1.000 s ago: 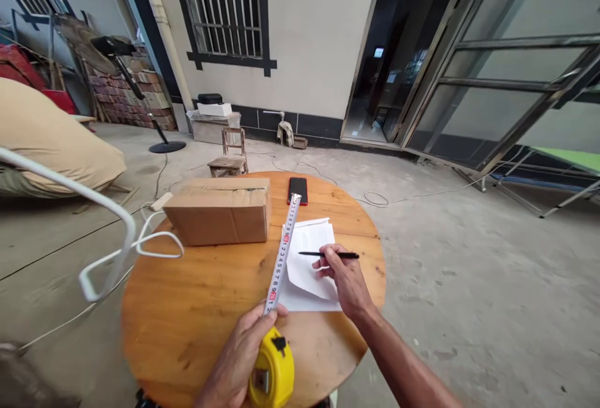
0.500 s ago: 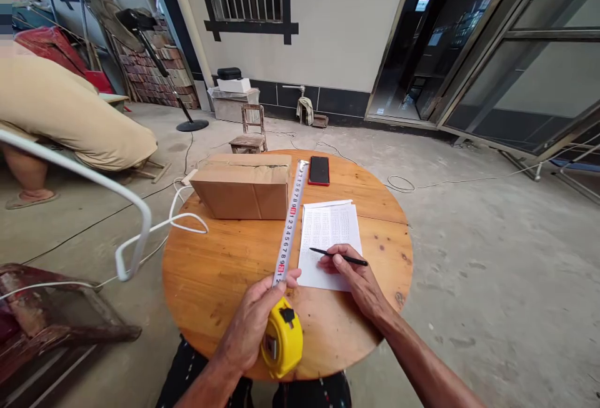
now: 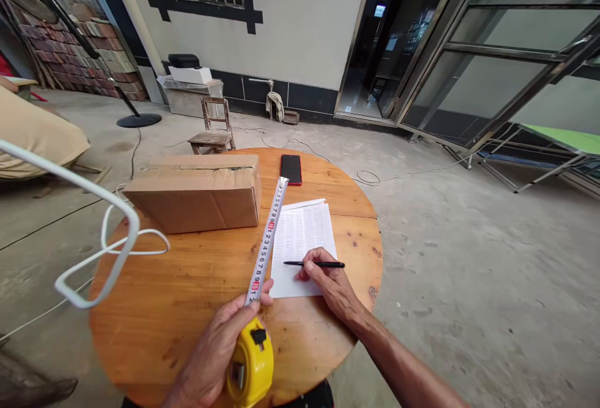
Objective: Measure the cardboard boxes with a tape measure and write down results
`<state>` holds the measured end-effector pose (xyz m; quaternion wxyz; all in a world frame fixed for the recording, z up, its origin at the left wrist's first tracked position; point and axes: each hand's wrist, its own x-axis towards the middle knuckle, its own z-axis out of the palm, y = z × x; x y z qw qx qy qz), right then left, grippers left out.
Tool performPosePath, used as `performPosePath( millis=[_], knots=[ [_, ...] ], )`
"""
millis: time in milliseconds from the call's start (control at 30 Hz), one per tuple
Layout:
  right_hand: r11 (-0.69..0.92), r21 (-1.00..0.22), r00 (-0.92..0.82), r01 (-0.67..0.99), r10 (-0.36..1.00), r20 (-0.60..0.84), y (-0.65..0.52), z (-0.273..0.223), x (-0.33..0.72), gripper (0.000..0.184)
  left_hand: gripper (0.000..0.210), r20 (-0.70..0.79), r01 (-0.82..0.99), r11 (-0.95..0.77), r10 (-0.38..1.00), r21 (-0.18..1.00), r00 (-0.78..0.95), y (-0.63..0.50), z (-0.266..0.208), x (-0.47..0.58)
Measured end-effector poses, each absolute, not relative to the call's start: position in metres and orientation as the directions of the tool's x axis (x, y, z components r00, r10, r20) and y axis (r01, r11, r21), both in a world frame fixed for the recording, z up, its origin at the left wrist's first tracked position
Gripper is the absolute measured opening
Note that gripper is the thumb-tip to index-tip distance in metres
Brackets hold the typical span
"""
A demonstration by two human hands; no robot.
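My left hand (image 3: 225, 339) grips a yellow tape measure (image 3: 253, 364), thumb pressed on its blade near the case. The printed blade (image 3: 265, 242) extends away over the table, its metal end just short of a dark phone with a red edge (image 3: 291, 169). In my right hand (image 3: 328, 283) a black pen (image 3: 323, 264) is pinched, pointing left above the printed paper sheets (image 3: 300, 227). That hand rests on the lower right of the paper. Left of the blade sits a closed brown cardboard box (image 3: 201, 199).
Everything lies on a round wooden table (image 3: 187, 283). A bent white tube (image 3: 112, 202) reaches in from the left. Beyond stand a small wooden chair (image 3: 213, 130), a black stand base (image 3: 139, 120) and a green-topped folding frame (image 3: 562, 138). A person's beige-clothed leg (image 3: 37, 133) shows at left.
The view has turned right, so most things sit further left in the picture. The blade's end has moved back from beside the phone to just in front of it. Both hands keep their holds.
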<state>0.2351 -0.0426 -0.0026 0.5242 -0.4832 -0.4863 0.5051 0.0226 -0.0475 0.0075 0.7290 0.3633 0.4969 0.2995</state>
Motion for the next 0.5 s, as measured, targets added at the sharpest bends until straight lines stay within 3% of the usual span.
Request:
performPosePath(
  millis=[167, 267, 367, 400, 500],
  knots=[
    [0.024, -0.997, 0.031, -0.071, 0.999, 0.021, -0.050, 0.001, 0.232, 0.026, 0.031, -0.531, -0.048, 0.570, 0.791, 0.821, 0.303, -0.046, 0.012, 0.023],
    [0.055, -0.981, 0.063, -0.184, 0.997, 0.044, -0.042, 0.006, 0.245, 0.029, 0.032, -0.544, -0.025, 0.576, 0.785, 0.817, 0.296, -0.044, 0.015, 0.023],
    [0.131, -0.946, 0.320, -0.297, 0.947, 0.030, -0.018, 0.013, 0.286, 0.038, 0.033, -0.538, -0.031, 0.572, 0.787, 0.820, 0.300, -0.043, 0.017, 0.022],
    [0.186, -0.944, 0.502, -0.273, 0.864, 0.026, -0.010, 0.015, 0.306, 0.036, 0.033, -0.538, -0.036, 0.574, 0.787, 0.818, 0.301, -0.043, 0.017, 0.022],
    [0.359, -0.917, 0.779, -0.171, 0.620, 0.098, 0.002, 0.023, 0.368, 0.029, 0.035, -0.547, -0.042, 0.587, 0.777, 0.809, 0.312, -0.042, 0.015, 0.020]
  ],
)
